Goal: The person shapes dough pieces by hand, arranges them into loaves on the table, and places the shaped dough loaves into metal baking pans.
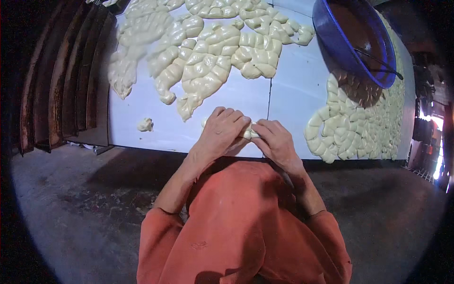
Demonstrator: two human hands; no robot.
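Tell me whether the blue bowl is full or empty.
Partly filled: the blue bowl holds brown liquid, with a thin utensil resting across it.

A white table [227,102] carries braided dough pieces [208,52], a small dough scrap [145,124] and a blue bowl [331,33].

Hands: left hand [221,130] and right hand [275,140] meet at 6 o'clock on the white surface [227,102], pinching a dough piece [248,133].
Dough: braided pieces [208,52] at 12 o'clock, more [350,128] at 3 o'clock.
Bowl: blue bowl [331,42] at 2 o'clock.
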